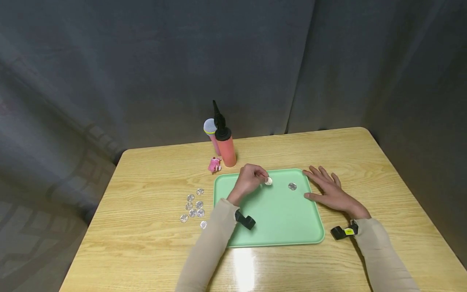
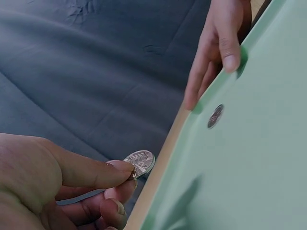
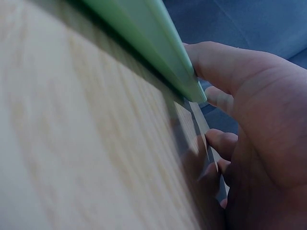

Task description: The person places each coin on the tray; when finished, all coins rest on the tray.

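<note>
**A:** Where is the coin, and which hand has it?

**B:** The left hand [image 1: 251,178] pinches a silver coin [image 1: 268,181] between thumb and forefinger, with the other fingers curled under. The coin sticks out to the right of the fingertips, over the far part of the green tray [image 1: 277,227]. From the left wrist view the coin [image 2: 139,162] is held almost flat, face up, just beyond the thumb tip.

**A:** And the right hand?

**B:** The right hand [image 1: 330,190] lies flat with fingers spread and straight, holding nothing. It rests on the wooden table [image 1: 365,162], its thumb and forefinger touching the tray's right rim.

**A:** What lies between the two hands?

**B:** A second coin [image 1: 292,186] lies flat on the tray, just right of the pinched one and nearer the right hand. Nothing else sits on the tray.

**A:** Anything else nearby?

**B:** A loose cluster of coins [image 1: 193,207] lies on the table left of the tray. Behind the tray stand a salmon-coloured hand pump [image 1: 226,148] and a small pink toy [image 1: 215,164].
</note>
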